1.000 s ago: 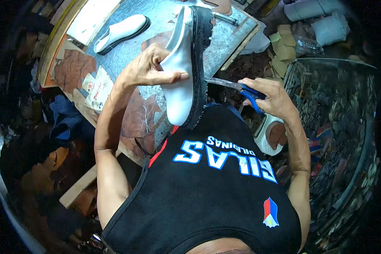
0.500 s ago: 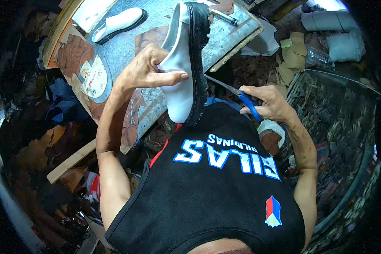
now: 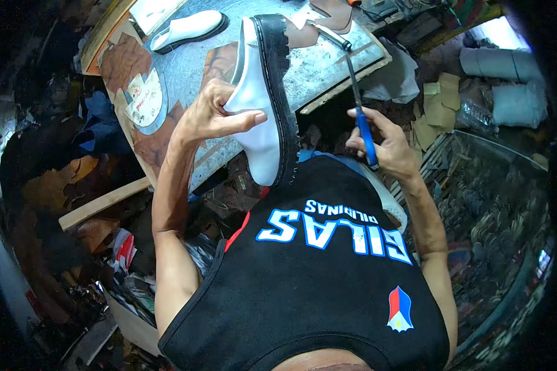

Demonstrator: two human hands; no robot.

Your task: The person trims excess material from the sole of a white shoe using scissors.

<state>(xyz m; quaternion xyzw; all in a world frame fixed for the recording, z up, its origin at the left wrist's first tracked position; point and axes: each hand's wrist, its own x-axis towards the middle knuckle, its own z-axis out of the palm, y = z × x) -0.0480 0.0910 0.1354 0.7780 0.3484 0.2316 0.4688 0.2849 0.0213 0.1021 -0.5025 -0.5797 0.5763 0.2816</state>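
Observation:
My left hand (image 3: pixel 220 114) grips a white shoe (image 3: pixel 258 145) by its side, thumb pressed on the upper and fingers around toward the opening. The shoe is turned on edge, its black sole (image 3: pixel 277 93) facing right, with a jagged outer edge. In my right hand (image 3: pixel 384 139) are blue-handled scissors (image 3: pixel 364 133), blades pointing up and away from me, a little to the right of the sole and apart from it. The blades look closed together.
On the metal-topped table (image 3: pixel 198 62) lie another white shoe (image 3: pixel 192 28), a marked pattern piece (image 3: pixel 145 105), brown leather scraps (image 3: pixel 125 62) and a hammer (image 3: pixel 334 37). A wooden plank (image 3: pixel 105 203) sticks out at left. Wrapped rolls (image 3: pixel 501 65) lie at far right, above a scrap-filled container (image 3: pixel 495 204).
The scissors have swung away from the sole, from pointing up-left at it to pointing nearly straight up. The shoe has shifted slightly left and down in my left hand.

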